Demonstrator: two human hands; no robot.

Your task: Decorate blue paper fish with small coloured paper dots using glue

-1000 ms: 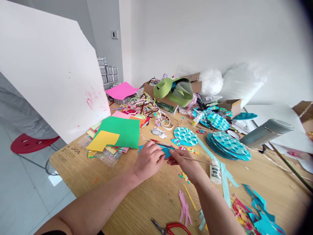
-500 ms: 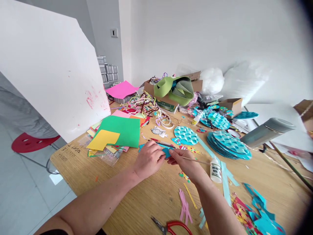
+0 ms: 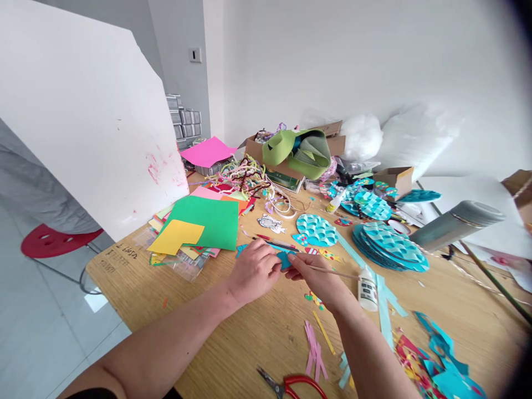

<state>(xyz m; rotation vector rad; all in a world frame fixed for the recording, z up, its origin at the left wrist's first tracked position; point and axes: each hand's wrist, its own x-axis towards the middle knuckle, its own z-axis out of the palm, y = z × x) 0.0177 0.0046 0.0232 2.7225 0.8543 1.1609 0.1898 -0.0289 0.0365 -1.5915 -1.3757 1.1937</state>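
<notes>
Between my two hands is a small piece of blue paper [image 3: 285, 259]. My left hand [image 3: 255, 269] pinches its left side, and my right hand [image 3: 318, 275] has its right side between thumb and fingers. A thin wooden stick [image 3: 334, 272] also sticks out from my right hand, pointing toward a white glue bottle [image 3: 367, 289] that stands upright beside my wrist. Just beyond my hands lie a red pen [image 3: 277, 241] and small paper fish cutouts [image 3: 328, 254]. A blue woven-paper oval [image 3: 317, 230] rests farther back.
Red-handled scissors [image 3: 299, 384] lie at the near edge. Green paper [image 3: 208, 221] tops a stack at left. A pile of blue ovals [image 3: 388, 249] and a grey flask [image 3: 457, 224] are at right. Blue scraps [image 3: 449, 360] lie front right. A white board [image 3: 91, 111] rises at left.
Almost nothing differs. The whole view has shifted very slightly, and both hands keep their grip on the blue paper.
</notes>
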